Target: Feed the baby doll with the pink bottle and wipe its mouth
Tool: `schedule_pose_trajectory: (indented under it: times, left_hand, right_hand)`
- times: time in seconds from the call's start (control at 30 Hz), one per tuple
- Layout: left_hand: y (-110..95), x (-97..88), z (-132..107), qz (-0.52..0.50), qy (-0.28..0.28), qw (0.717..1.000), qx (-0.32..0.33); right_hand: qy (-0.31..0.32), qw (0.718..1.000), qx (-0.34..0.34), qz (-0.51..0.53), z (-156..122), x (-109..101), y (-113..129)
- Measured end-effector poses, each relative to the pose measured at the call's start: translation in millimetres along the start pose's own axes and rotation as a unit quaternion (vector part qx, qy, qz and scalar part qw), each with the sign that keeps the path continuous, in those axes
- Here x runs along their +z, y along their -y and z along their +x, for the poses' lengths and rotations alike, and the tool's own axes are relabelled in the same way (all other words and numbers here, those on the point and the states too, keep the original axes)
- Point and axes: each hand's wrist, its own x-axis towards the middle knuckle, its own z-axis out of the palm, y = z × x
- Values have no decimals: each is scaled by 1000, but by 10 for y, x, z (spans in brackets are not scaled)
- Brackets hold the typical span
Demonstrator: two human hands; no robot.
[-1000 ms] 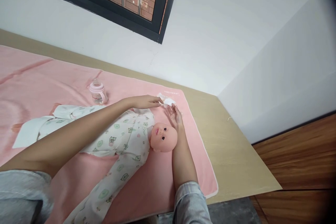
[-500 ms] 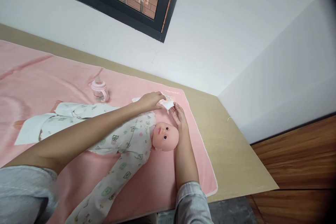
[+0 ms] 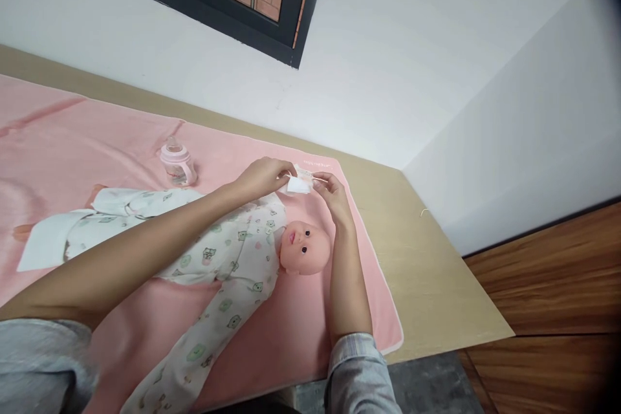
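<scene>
My left hand [image 3: 268, 176] pinches one side of a small, white, flat piece [image 3: 298, 184] with faint pinkish print and thin string-like ends. Across from it, my right hand [image 3: 332, 193] has thumb and fingers closed on the other side, where a thin white strand shows. Whether the piece is cloth or paper I cannot tell. Just below my hands lies the head of a baby doll [image 3: 305, 247], face up, in white pyjamas [image 3: 242, 233] with green animal prints. My left forearm crosses over the doll's body and hides part of it.
A pink baby bottle [image 3: 177, 163] stands beyond the doll's legs on the pink blanket [image 3: 286, 323]. The blanket covers much of the wooden table [image 3: 412, 272]. A white wall and a dark window frame [image 3: 272, 45] rise behind; wooden panels [image 3: 548, 291] are at the right.
The small white piece has shifted slightly left and now hangs flatter between my hands. My right hand has risen a little, its fingers pinching the strand at the side.
</scene>
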Motion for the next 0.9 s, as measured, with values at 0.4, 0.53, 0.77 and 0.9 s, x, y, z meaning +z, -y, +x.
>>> schedule_pose_trajectory:
  times: [0.4,0.53,0.77,0.9]
  left_hand:
    - [-126,-172,-509,-290,-41,956,10]
    - [-140,-152,-582,-414,-49,908,-39]
    - [-89,-102,-672,-444,-62,890,-83]
    - [-53,-115,-720,-426,42,900,-79]
  right_hand:
    - [158,986,-25,-54,-294,362,475]
    - [130,990,-20,-59,-386,486,587]
    - [120,989,-18,-83,-476,521,687]
    - [89,996,-18,-22,-355,315,626]
